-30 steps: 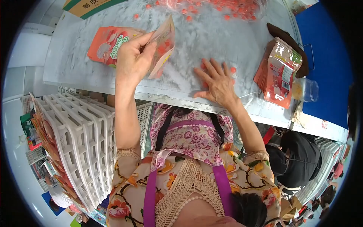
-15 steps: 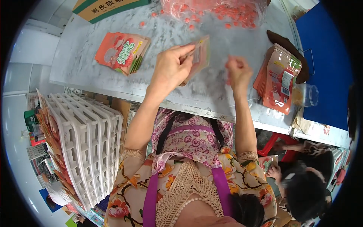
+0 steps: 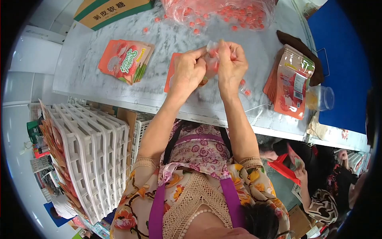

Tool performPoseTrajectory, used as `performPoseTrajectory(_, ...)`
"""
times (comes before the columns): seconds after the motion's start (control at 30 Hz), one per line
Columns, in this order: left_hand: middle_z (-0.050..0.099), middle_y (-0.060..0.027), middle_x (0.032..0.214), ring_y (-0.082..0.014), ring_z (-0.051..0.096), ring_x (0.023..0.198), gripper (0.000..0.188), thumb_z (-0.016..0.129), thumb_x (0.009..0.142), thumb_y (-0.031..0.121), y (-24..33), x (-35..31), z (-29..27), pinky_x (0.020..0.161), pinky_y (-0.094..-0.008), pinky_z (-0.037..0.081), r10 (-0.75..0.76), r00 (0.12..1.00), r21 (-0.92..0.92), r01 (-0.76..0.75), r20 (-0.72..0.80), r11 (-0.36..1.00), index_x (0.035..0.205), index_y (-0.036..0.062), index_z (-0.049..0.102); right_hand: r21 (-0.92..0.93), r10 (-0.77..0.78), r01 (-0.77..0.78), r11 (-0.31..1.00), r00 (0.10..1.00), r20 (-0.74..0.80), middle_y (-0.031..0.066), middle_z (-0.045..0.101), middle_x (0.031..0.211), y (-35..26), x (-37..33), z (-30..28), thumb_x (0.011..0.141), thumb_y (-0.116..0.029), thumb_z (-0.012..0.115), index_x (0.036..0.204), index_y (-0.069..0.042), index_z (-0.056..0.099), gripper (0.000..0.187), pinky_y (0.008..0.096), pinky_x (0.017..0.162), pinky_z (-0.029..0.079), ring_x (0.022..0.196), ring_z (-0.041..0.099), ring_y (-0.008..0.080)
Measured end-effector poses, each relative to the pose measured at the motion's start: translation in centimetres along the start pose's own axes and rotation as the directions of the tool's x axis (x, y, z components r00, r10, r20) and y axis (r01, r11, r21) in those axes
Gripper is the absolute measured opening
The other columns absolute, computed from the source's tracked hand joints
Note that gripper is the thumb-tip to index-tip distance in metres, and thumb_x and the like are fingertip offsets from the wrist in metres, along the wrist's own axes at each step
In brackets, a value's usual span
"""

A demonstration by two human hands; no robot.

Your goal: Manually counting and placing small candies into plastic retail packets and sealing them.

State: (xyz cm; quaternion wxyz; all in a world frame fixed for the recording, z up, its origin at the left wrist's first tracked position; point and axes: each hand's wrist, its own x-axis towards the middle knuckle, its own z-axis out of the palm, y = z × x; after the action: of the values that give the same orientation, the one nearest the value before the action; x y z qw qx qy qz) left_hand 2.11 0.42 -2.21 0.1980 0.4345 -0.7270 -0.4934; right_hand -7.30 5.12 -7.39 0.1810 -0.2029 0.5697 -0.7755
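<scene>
In front of me on the table, my hands are close together over a red pouch (image 3: pixel 170 74). Between them are red candies in clear wrappers (image 3: pixel 213 63). My left hand (image 3: pixel 188 72) is closed, its fingertips pinching the clear wrapper's edge; the pouch lies partly hidden beneath it. My right hand (image 3: pixel 232 68) is closed with thumb and fingers pinching the same wrapped candies. Another wrapped red candy (image 3: pixel 246 91) shows just below the right hand. Whether the left fingers also grip the pouch is hidden.
Flat pouches (image 3: pixel 126 61) lie stacked at left, more pouches (image 3: pixel 292 83) at right beside a clear plastic cup (image 3: pixel 321 98). A clear bag of red candies (image 3: pixel 223 14) and a carton (image 3: pixel 113 12) stand at the back. White crates (image 3: pixel 91 155) rise at lower left; people sit at lower right.
My right hand has moved left and up to meet the left hand, bringing wrapped candies. The pouch held tilted in my left hand is now lower, with its red part showing left of that hand.
</scene>
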Motion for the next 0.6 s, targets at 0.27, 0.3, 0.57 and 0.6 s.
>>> performPoseTrajectory(0.27,0.068,-0.0204,0.091,-0.0283,0.067,0.081,0.029,0.050,0.086,0.004,-3.6,1.5,0.4,0.073,-0.0367,0.051,0.131,0.986,-0.052,-0.137,-0.106,0.989,0.109,-0.0032,0.066,-0.245,-0.220,0.254,0.936,0.963,0.159,0.0114,0.061,0.111,0.0,-0.8,-0.3,0.088,-0.008,0.061,0.105,-0.004,0.064,0.018,0.0292,0.070,0.050,0.083,0.060,0.0167)
performPoseTrajectory(0.3,0.067,-0.0210,0.094,-0.0296,0.067,0.082,0.029,0.051,0.085,0.004,-3.9,1.6,0.5,0.073,-0.0368,0.051,0.157,0.979,-0.095,-0.170,-0.129,0.981,0.109,-0.0037,0.066,-0.277,-0.313,0.365,0.889,0.925,0.216,0.0184,0.059,0.121,0.6,-0.5,-0.5,0.084,-0.003,0.060,0.106,-0.002,0.063,0.022,0.0338,0.075,0.051,0.089,0.062,0.0226)
performPoseTrajectory(0.57,0.068,-0.0201,0.097,-0.0319,0.067,0.086,0.027,0.051,0.087,0.004,-3.3,1.0,1.3,0.077,-0.0386,0.051,0.282,0.958,0.049,-0.280,-0.050,0.959,0.108,-0.0025,0.067,-0.514,-0.209,0.364,0.777,0.919,0.335,0.0266,0.032,0.151,1.9,-0.1,-0.8,0.091,-0.025,0.041,0.128,-0.003,0.059,0.046,0.0453,0.110,0.029,0.132,0.039,0.0393)
performPoseTrajectory(0.6,0.067,-0.0201,0.097,-0.0323,0.067,0.086,0.027,0.051,0.086,0.004,-3.3,1.2,1.3,0.077,-0.0395,0.051,0.236,0.971,0.006,-0.236,-0.042,0.972,0.107,-0.0019,0.067,-0.610,-0.202,0.456,0.648,0.875,0.440,0.0271,0.030,0.152,2.0,-0.1,-1.0,0.092,-0.029,0.038,0.131,-0.005,0.058,0.050,0.0454,0.111,0.027,0.133,0.038,0.0405)
